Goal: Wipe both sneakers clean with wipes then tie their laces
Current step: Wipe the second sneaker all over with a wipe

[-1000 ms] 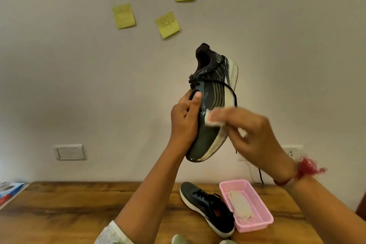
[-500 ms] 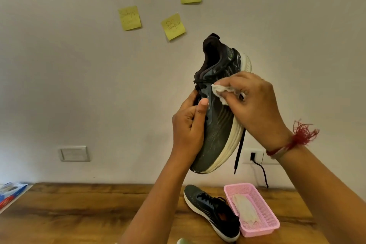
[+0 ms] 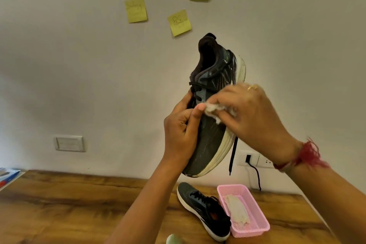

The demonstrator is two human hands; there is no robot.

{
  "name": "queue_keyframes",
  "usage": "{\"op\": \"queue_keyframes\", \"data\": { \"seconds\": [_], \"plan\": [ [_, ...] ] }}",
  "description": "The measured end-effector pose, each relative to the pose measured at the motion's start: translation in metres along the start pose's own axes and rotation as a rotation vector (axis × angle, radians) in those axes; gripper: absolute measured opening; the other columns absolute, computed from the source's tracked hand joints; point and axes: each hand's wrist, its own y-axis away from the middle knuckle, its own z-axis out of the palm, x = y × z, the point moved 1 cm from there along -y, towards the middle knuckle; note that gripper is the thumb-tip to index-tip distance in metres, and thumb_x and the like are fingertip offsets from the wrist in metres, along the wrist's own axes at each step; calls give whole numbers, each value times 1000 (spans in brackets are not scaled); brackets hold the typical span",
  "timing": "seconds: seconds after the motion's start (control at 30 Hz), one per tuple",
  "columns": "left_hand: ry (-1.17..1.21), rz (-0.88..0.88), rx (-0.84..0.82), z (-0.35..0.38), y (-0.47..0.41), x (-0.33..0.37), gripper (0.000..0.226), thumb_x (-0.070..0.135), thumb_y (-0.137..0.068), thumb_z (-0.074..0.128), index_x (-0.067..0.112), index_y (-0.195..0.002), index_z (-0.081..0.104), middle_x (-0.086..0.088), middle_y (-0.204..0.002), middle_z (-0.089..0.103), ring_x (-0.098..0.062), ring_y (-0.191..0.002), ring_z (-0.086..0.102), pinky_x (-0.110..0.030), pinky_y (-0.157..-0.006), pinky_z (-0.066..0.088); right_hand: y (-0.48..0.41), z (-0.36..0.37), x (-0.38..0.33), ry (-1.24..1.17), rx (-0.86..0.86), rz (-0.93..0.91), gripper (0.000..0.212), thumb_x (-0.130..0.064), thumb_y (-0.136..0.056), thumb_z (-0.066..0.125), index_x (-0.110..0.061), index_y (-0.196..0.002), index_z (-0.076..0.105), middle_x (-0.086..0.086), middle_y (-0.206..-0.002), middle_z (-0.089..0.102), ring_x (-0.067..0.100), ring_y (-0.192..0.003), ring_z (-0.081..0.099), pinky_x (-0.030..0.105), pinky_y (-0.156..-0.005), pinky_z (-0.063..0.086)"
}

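A dark sneaker (image 3: 214, 140) with a thick white sole is held up in the air, heel uppermost and toe pointing down. My left hand (image 3: 181, 130) grips it around the laced middle from the left. My right hand (image 3: 251, 117) pinches a crumpled white wipe (image 3: 213, 109) and presses it against the sneaker's side, just beside my left thumb. A loose black lace end (image 3: 233, 154) dangles below my right hand. The second dark sneaker (image 3: 202, 208) lies on the wooden table (image 3: 69, 208), its laces untied.
A pink basket (image 3: 255, 200) holding more wipes sits right of the lying sneaker. A wall socket with a black plug and cable (image 3: 251, 162) is behind it. Yellow sticky notes (image 3: 179, 22) hang on the wall. A blue-and-white booklet (image 3: 8, 176) lies at the table's left edge.
My right hand with the wipe moved up the sneaker's side, then came back down to the middle near my left thumb. The sneaker stayed held up in my left hand.
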Motion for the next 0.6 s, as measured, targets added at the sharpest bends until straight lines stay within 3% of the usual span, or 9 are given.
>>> {"op": "queue_keyframes", "data": {
  "seconds": [0.1,0.23,0.37,0.43,0.53,0.6],
  "plan": [
    [19,-3,10,3,-3,6,67,48,-94,46,-8,-60,61,-9,-133,59,-3,-91,65,-33,-68,52,-22,-8,9,52,102,64,11,-25,-86,62,-17,-91,68,0,-86,66,21,-80,57,35,-73,39],
    [32,-46,1,-3,-3,1,62,50,-94,47,-4,-73,71,-12,-134,58,-12,-110,63,-34,-79,53,-13,-5,-3,-100,-66,12,12,-28,-85,63,-19,-89,69,-4,-84,63,14,-81,53,35,-74,42],
    [25,-23,-33,-4,-2,1,60,45,-95,47,-6,-70,69,-8,-132,61,-4,-98,65,-40,-74,54,-21,-4,6,-1,-4,47,7,-24,-85,67,-23,-91,71,-4,-87,66,14,-82,51,37,-77,41],
    [22,-41,-37,-2,-2,1,55,37,-95,47,-7,-69,68,-8,-131,61,-1,-100,64,-38,-77,54,-25,-2,9,0,20,52,8,-22,-85,65,-21,-91,71,-1,-88,65,18,-83,54,40,-77,43],
    [1,-65,-41,-9,0,-3,56,43,-95,47,-4,-78,73,-11,-133,59,-3,-108,62,-32,-82,53,-13,-1,1,-42,-135,-141,15,-20,-87,57,-16,-90,71,1,-86,63,15,-80,51,31,-70,41],
    [-13,-53,-62,-13,1,-4,57,45,-95,46,-4,-77,72,-11,-134,59,-4,-106,63,-34,-80,54,-12,-5,3,99,-179,-296,21,-23,-89,52,-16,-91,71,1,-87,64,18,-79,53,29,-71,35]
  ]
}}
